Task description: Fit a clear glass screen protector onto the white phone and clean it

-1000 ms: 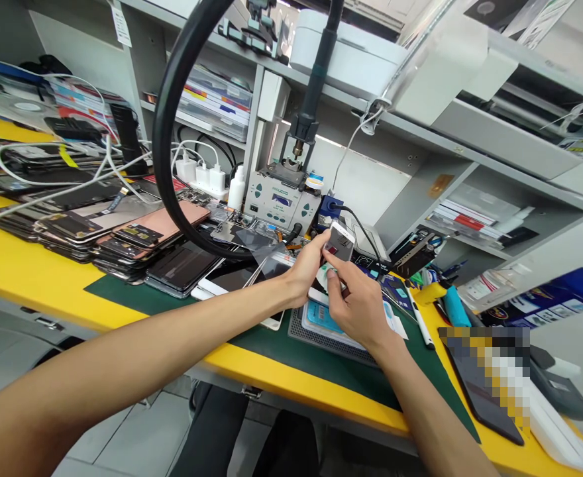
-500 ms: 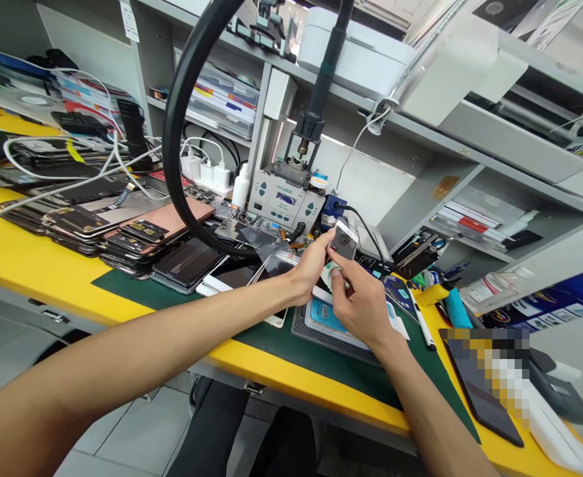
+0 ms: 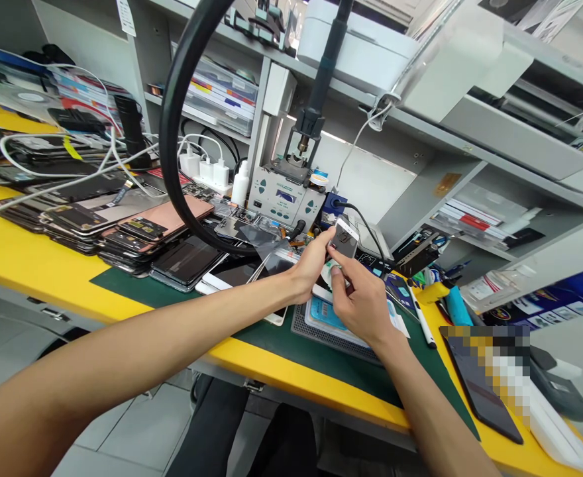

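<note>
A white-framed smartphone with a dark, reflective face is held up over the bench in my left hand, whose fingers are closed along its left side. My right hand is at the phone's lower end, its index finger lying against the edge. The thumb sits lower and the other fingers are curled, partly out of sight. Just below the phone is a small white and green piece, partly covered by my right hand. Under my right hand lies a clear and blue flat case on a dark perforated tray.
Phones and screens lie in stacks on the left. A thick black hose loops in front of the grey hot-air station. A white pen-like tool and a black tablet-like panel lie right, on the green mat and yellow bench.
Both hands stay on the smartphone in nearly the same pose. The whole view has shifted very slightly; nothing on the bench has visibly moved.
</note>
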A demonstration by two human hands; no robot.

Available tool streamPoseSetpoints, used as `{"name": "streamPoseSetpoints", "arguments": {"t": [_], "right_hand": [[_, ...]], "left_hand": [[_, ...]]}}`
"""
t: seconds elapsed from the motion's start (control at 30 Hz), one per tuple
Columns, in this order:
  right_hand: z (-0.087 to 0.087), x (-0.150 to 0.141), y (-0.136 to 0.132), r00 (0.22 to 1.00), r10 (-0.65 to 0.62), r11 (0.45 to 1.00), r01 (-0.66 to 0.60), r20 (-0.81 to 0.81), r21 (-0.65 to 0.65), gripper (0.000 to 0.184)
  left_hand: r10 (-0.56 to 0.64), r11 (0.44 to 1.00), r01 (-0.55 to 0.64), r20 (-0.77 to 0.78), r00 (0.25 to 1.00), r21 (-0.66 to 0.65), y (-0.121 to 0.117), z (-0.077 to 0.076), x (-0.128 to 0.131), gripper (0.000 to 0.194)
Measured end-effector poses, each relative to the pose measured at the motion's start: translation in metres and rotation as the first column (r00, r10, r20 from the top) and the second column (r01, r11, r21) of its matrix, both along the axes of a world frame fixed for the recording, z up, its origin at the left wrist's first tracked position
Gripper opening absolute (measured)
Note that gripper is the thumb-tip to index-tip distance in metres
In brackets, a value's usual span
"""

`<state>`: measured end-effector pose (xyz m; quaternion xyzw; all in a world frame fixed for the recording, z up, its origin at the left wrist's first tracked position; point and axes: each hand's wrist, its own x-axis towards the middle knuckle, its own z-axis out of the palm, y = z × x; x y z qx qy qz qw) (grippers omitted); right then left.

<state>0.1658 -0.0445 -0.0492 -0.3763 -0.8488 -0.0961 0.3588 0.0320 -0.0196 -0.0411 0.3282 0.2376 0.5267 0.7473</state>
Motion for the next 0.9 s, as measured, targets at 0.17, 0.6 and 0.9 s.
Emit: {"name": "streamPoseSetpoints", "arguments": {"t": [0.17,0.6,0.9], "right_hand": [[-0.0005,-0.0005,-0.0001,1.0,0.004,1.0,-0.004,-0.006,-0.002,0.04],[0.0004,-0.001,-0.0008,1.0,0.014,1.0,-0.014,-0.017,0.021,0.04],[0.001,-0.0015,-0.0015,0.999,0.027,1.0,-0.027,-0.039,0.009,0.039]], "left_hand": [[0.051,0.998,-0.051,0.005,0.999,-0.023,0.0002,-0.0006,0.0005,0.045],[0.036,0.998,-0.034,0.055,0.998,-0.047,0.0035,-0.001,0.0031,0.044],[0.093,0.995,-0.092,0.05,0.994,-0.03,0.0036,-0.0028,0.0035,0.038]]}}
